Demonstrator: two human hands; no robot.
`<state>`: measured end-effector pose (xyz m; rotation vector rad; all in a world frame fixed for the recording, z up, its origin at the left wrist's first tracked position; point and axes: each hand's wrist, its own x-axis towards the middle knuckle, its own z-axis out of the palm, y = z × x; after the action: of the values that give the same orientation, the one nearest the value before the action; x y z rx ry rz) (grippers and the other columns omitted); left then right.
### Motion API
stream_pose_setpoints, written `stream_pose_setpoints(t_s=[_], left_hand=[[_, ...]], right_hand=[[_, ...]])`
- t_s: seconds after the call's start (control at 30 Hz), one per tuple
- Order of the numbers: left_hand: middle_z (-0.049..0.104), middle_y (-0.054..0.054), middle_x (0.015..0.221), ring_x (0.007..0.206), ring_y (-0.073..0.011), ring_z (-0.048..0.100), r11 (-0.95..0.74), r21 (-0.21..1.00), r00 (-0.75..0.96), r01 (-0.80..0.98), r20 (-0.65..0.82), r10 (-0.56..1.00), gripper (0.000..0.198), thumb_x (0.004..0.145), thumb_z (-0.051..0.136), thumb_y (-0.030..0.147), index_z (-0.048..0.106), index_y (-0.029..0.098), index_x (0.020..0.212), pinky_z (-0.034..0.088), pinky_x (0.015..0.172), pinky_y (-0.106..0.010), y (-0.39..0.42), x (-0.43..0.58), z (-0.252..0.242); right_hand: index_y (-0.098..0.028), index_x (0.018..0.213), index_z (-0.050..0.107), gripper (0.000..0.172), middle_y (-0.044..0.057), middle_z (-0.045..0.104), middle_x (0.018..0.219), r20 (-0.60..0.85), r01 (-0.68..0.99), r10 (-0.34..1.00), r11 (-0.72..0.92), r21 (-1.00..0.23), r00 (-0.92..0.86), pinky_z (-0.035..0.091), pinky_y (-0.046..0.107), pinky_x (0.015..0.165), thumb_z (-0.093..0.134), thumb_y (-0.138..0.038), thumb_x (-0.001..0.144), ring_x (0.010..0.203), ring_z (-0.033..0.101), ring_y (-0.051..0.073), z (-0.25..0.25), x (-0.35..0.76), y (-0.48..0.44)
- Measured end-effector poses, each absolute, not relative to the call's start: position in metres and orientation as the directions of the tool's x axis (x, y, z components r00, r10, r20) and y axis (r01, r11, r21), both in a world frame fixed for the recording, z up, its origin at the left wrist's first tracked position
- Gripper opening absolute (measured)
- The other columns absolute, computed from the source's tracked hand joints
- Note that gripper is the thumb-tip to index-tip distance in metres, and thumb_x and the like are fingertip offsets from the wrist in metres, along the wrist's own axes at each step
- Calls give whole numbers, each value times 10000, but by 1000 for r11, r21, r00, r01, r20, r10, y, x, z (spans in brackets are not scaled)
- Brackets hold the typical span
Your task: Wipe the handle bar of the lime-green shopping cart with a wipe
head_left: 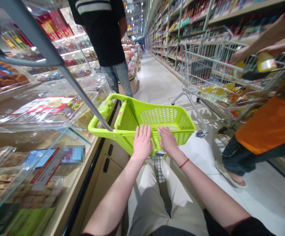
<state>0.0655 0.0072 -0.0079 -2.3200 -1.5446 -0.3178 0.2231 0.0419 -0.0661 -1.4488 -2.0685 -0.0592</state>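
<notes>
Spreading your left hand (pixel 142 143) and right hand (pixel 167 140) wide, you rest both, fingers open, on the near rim of the lime-green plastic trolley basket (pixel 162 115) beside a glass display counter (pixel 34 111).

Left hand (pixel 142 142) and right hand (pixel 167 140) rest palm-down, fingers spread, on near rim of lime-green plastic shopping basket (pixel 159 115). Red thread bracelet (pixel 184 163) on right wrist. Glass display case (pixel 41 111) at left; person in orange apron (pixel 268 118) beside wire shopping cart (pixel 213 72) at right.
</notes>
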Motion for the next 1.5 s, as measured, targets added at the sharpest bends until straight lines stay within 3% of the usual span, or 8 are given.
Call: stream_pose_setpoints(t_s=[0.27,0.5,0.63,0.87,1.03,1.23,1.37,1.5], left_hand=[[554,-170,1377,1365,-302,431,-389,-126,407,912,380,831,611,808,498,193,447,44,1399,151,1249,-477,12,67,-26],[534,-166,1402,1379,-303,412,-394,-105,402,913,395,826,638,781,512,196,431,75,1402,151,1248,-498,12,67,-27],[523,-168,1418,1391,-308,398,-395,-89,396,914,398,827,663,768,526,221,420,75,1407,144,1244,-513,11,69,-28],[509,-166,1430,1396,-309,393,-380,-85,382,921,392,837,663,767,525,228,426,70,1404,126,1246,-503,9,71,-26],[510,-164,1432,1394,-302,396,-376,-98,383,921,387,839,649,777,514,211,428,63,1403,143,1246,-492,10,70,-27],[514,-169,1434,1387,-312,409,-375,-105,385,921,390,836,634,778,503,208,444,57,1391,148,1243,-493,10,70,-27],[510,-173,1436,1400,-316,393,-375,-99,383,922,388,838,651,771,522,220,435,57,1395,146,1243,-506,9,71,-27],[505,-170,1442,1401,-311,393,-375,-86,377,923,397,837,654,771,533,229,434,65,1396,138,1246,-506,9,72,-27]], right_hand=[[-48,1326,573,620,176,604,1382,553,854,790,457,-247,-264,327,469,1195,436,42,727,1338,520,251,-70,229,43],[-63,1319,588,646,177,618,1364,548,916,825,316,-247,-136,331,522,1184,434,49,701,1322,539,261,-85,292,45],[6,1320,568,644,219,579,1394,482,945,872,221,-239,-82,309,523,1195,454,40,686,1348,507,295,-76,285,43],[-15,1384,511,670,197,507,1475,465,865,840,431,-256,-280,282,491,1217,426,47,722,1410,429,267,-58,214,44],[-58,1403,503,704,174,530,1461,521,841,790,491,-225,-322,284,511,1214,412,60,715,1411,431,249,-70,237,48],[-90,1389,523,734,156,574,1422,519,922,841,312,-228,-156,297,531,1202,438,49,674,1370,488,256,-90,314,49],[-18,1373,522,724,203,552,1430,472,953,880,189,-237,-57,301,523,1201,455,42,655,1375,478,290,-86,315,47],[22,1374,508,711,229,529,1443,454,936,885,238,-258,-100,293,506,1209,461,46,664,1389,457,297,-74,265,45]])
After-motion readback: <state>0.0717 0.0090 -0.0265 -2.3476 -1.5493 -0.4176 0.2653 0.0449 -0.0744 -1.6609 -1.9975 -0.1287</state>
